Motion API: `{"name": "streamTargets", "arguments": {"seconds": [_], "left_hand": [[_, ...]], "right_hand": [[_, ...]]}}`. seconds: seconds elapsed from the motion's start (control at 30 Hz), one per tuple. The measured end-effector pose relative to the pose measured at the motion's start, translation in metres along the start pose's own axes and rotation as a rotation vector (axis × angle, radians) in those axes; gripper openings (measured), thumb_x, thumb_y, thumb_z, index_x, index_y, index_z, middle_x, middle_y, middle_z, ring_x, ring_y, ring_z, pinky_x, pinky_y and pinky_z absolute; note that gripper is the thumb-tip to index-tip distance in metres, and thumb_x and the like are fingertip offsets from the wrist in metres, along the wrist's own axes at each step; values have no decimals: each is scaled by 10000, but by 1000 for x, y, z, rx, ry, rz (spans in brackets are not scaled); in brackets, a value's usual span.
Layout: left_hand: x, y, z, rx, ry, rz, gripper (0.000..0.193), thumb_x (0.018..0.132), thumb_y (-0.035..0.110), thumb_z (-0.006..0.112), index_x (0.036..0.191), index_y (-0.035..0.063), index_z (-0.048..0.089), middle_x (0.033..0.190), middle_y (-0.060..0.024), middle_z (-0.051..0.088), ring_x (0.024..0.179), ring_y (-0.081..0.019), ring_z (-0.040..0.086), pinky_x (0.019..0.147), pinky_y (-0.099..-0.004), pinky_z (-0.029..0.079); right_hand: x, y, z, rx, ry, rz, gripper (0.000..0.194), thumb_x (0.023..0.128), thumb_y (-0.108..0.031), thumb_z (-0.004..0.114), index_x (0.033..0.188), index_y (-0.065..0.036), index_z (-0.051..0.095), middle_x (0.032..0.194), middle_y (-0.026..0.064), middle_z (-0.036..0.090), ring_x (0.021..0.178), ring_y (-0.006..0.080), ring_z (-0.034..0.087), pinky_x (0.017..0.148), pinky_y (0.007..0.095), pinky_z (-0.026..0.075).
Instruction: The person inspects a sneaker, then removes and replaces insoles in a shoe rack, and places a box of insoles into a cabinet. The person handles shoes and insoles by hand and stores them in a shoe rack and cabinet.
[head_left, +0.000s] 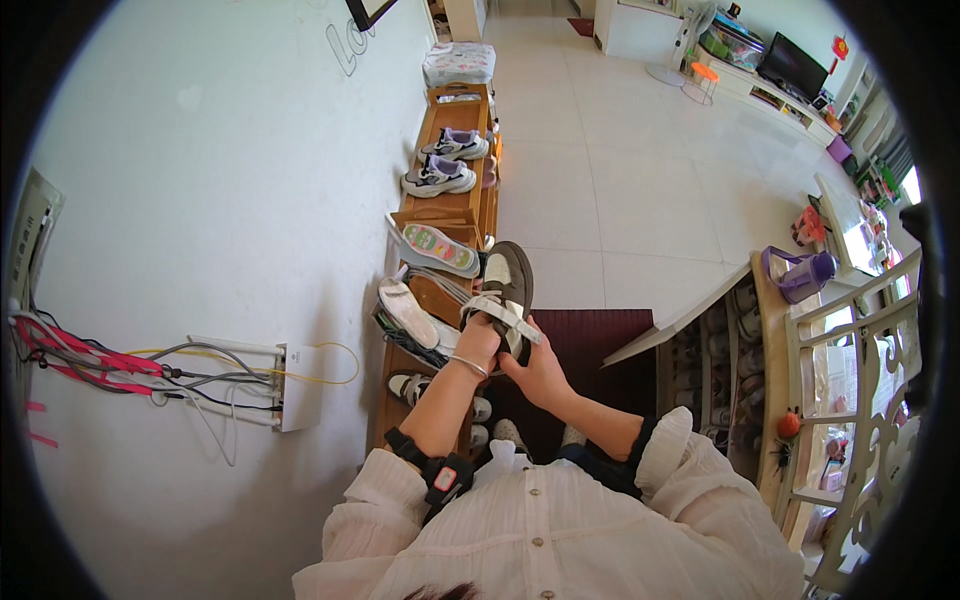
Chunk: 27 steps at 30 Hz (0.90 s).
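Both my hands are on one brown and white shoe (510, 271), held up in front of me with its toe pointing away. My left hand (480, 343) grips it from the left, near the heel. My right hand (538, 367) grips the right side, close to a pale strap (501, 315) that lies across the shoe's opening. Just left of my hands, loose insoles (409, 311) lie on the wooden shoe rack (397, 420). A second brown and white shoe (409, 386) rests on the rack, partly behind my left forearm.
Farther along the rack are purple and white sneakers (442, 176) and a patterned insole (439, 247). A white router (300, 386) with cables hangs on the left wall. To the right, an open cabinet (720, 352) holds several shoes, with a purple thermos jug (806, 276) on top.
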<state>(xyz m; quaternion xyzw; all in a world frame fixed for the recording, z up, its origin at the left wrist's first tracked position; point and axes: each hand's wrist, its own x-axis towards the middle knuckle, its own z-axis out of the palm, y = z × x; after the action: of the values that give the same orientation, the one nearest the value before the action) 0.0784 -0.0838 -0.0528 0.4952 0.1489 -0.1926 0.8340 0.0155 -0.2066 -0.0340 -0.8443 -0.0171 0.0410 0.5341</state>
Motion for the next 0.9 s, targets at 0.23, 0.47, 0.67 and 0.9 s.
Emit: {"name": "streamTargets", "arguments": {"seconds": [0.23, 0.47, 0.67, 0.9], "left_hand": [[11, -17, -19, 955, 22, 390, 321, 839, 4, 458, 1144, -38, 549, 1083, -230, 595, 1032, -372, 559, 944, -376, 427], [-23, 32, -14, 926, -311, -62, 354, 935, 69, 422, 1266, -50, 459, 1195, -168, 573, 1071, -164, 573, 877, -267, 468], [-64, 43, 1, 331, -169, -164, 358, 977, 139, 450, 1273, -61, 424, 1213, -127, 508, 1086, -169, 512, 931, -272, 442], [-43, 27, 13, 256, -244, -204, 320, 966, 308, 477, 1097, 19, 517, 1099, -38, 511, 1012, -157, 460, 910, -275, 346]], "right_hand": [[-3, 11, 4, 192, 3, 37, 664, 807, -238, 635, 1329, 58, 351, 1203, 193, 544, 1104, 291, 543, 950, 352, 421], [2, 22, -5, 855, -197, 548, 381, 838, -172, 611, 1187, -57, 509, 1004, 63, 608, 818, 126, 617, 648, 275, 518], [-2, 15, -16, 861, -216, 528, 420, 867, -181, 589, 1246, -51, 464, 1055, 59, 599, 892, 137, 602, 737, 299, 516], [-6, 15, -1, 632, -282, 273, 452, 854, -177, 585, 1244, 19, 465, 1090, 90, 564, 955, 156, 528, 880, 298, 417]]}}
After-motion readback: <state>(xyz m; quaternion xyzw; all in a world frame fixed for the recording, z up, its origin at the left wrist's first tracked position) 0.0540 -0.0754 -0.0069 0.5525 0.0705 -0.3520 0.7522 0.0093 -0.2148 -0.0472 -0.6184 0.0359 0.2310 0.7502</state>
